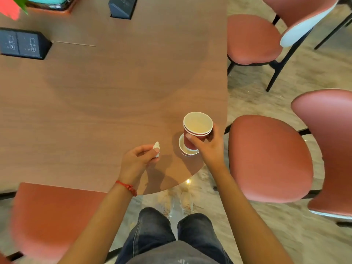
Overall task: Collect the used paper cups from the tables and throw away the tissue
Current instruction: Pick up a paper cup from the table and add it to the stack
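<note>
My right hand [208, 147] grips a stack of red paper cups [197, 128] with white rims, held just above the table's near right corner. Directly under the stack stands another paper cup [184, 149] on the table, mostly hidden by the stack; only its rim and part of its inside show. My left hand [138, 159] pinches a small crumpled white tissue [157, 148] between thumb and fingers, a short way left of the cups and just above the wooden table [114, 92].
Red padded chairs stand around the table: one [270, 159] close at the right, one [251, 39] further back, one [49, 216] at the near left. Two black power socket boxes [22, 43] [122, 6] sit on the far tabletop. A planter [47, 2] is at the top left.
</note>
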